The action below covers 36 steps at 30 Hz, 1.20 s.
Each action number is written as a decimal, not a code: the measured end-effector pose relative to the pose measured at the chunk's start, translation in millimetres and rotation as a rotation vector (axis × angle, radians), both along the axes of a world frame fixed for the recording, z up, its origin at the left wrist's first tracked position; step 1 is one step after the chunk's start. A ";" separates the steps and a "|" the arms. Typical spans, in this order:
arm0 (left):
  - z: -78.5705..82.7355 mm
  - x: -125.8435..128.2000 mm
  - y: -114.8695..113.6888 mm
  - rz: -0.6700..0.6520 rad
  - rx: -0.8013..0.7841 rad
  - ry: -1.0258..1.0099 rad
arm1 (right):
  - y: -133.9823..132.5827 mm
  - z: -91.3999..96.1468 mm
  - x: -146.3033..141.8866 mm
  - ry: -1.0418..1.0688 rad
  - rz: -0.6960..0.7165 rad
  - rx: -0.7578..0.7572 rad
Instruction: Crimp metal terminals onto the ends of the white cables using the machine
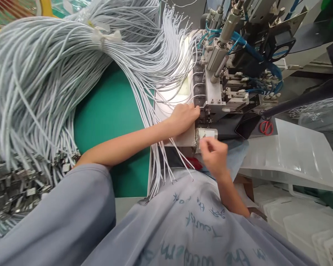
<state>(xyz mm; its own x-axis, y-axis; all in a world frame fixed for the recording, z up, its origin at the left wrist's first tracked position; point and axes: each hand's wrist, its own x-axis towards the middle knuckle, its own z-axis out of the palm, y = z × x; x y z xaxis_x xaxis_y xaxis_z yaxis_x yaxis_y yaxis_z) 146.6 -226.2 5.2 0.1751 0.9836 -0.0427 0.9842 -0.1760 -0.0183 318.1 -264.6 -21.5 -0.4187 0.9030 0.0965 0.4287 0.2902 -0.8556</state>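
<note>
My left hand (184, 116) reaches across to the front of a metal machine (219, 88), its fingers curled round a thin white wire at the machine's slots. My right hand (214, 152) is just below, near my chest, fingers pinched together on something I cannot make out, next to a small taped metal block (207, 133). Loose white wires (166, 162) hang from the machine's front edge down to my grey shirt. A huge bundle of white wires (44, 81), tied with a white strap (105, 37), lies on the green mat (111, 111) at left.
Metal terminals (22, 181) pile at the wire ends, lower left. The machine carries pneumatic cylinders and blue hoses (249, 48). Red-handled scissors (265, 127) lie right of it. Clear plastic trays (296, 155) and white bins (308, 225) stand at right.
</note>
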 end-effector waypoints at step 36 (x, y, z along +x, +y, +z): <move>13.6 25.2 -23.2 -0.375 0.082 -1.109 | 20.3 24.3 20.5 0.602 -0.192 -0.134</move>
